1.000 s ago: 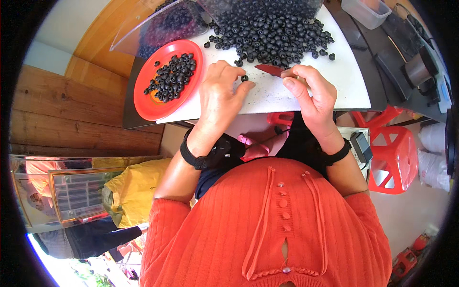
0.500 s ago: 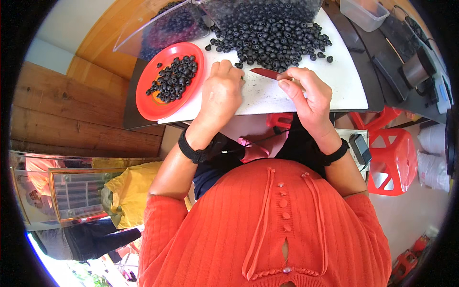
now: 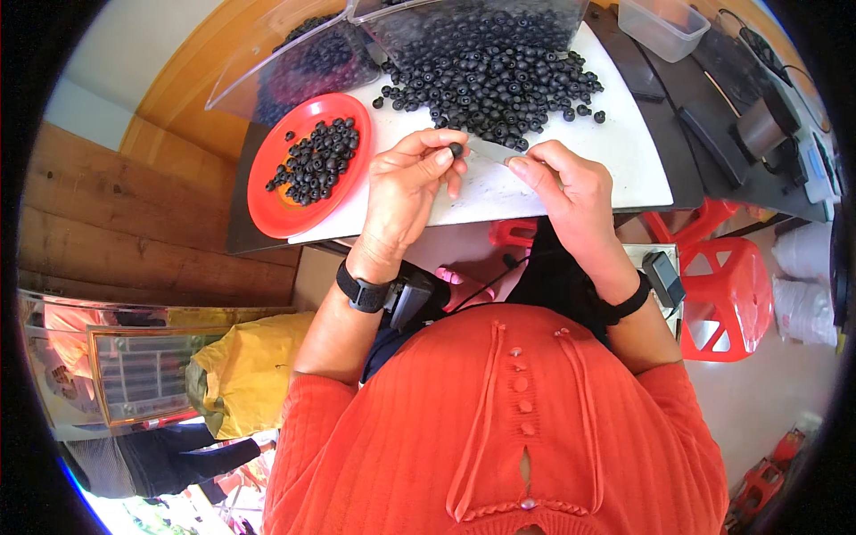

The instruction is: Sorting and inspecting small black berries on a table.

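My left hand (image 3: 401, 183) pinches a small black round bead (image 3: 456, 150) between thumb and fingertips, just above the front of a white board (image 3: 615, 156). A small knife (image 3: 489, 152) is in my right hand (image 3: 575, 187), its pale blade pointing left, with the tip close to the bead. Whether blade and bead touch, I cannot tell. My right fingers hide the knife's handle. Beyond both hands spreads a large heap of similar black beads (image 3: 490, 89), several showing a ring or hole. Left of my left hand, a red plate (image 3: 260, 201) holds a smaller pile of them.
Clear plastic bins (image 3: 267, 76) with more black beads stand at the back. An empty clear tub (image 3: 664, 31) and a metal cup (image 3: 769, 125) sit at the right on the dark table (image 3: 637, 67). Red stools (image 3: 736, 294) stand below, right; a wooden wall (image 3: 134, 192) is left.
My left hand has lifted off the board and turned, now showing a bead between its fingertips. The knife blade, red-looking before, appears pale. The view has shifted slightly.
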### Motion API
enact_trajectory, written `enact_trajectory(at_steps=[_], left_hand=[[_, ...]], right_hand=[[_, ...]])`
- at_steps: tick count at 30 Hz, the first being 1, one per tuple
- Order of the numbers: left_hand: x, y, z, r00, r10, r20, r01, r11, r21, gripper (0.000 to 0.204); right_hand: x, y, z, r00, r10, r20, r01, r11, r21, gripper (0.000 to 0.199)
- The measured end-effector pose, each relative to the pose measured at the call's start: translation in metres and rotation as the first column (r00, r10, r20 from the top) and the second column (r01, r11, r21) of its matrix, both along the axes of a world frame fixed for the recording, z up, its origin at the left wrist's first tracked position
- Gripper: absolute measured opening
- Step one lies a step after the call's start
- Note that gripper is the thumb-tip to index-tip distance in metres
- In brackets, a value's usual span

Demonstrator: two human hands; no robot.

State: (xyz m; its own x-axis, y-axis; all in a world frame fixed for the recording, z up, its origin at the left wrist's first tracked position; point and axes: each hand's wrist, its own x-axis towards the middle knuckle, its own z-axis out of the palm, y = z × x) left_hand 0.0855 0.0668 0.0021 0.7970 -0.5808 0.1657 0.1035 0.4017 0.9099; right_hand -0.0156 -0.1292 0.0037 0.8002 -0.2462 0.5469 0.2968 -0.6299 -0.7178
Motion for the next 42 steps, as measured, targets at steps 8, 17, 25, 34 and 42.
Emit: enact_trajectory(at_steps=[8,17,25,34,42], left_hand=[[-0.0047,-0.003,-0.0019,0.999,0.009,0.047,-0.008,1.0,-0.016,0.029],[-0.0056,-0.0041,-0.0049,0.993,0.021,0.12,-0.017,0.999,-0.03,0.029],[-0.0068,-0.0049,-0.0035,0.992,0.021,0.121,-0.016,0.999,-0.041,0.027],[-0.0086,-0.0066,-0.0037,0.992,0.033,0.119,-0.029,0.999,-0.032,0.027],[-0.0092,-0.0075,-0.0049,0.988,0.062,0.141,-0.058,0.998,-0.031,0.024]], right_hand=[[0.0035,0.0045,0.0007,0.998,-0.057,0.002,0.057,0.993,-0.101,0.029],[0.0046,0.0076,-0.0005,0.992,-0.119,0.029,0.123,0.97,-0.211,0.03],[0.0054,0.0044,0.0004,0.996,-0.084,0.02,0.087,0.971,-0.221,0.032],[0.006,0.0031,0.0003,0.997,-0.066,0.032,0.072,0.969,-0.236,0.031],[0.0062,0.0029,0.0002,0.998,-0.06,0.03,0.066,0.962,-0.264,0.031]])
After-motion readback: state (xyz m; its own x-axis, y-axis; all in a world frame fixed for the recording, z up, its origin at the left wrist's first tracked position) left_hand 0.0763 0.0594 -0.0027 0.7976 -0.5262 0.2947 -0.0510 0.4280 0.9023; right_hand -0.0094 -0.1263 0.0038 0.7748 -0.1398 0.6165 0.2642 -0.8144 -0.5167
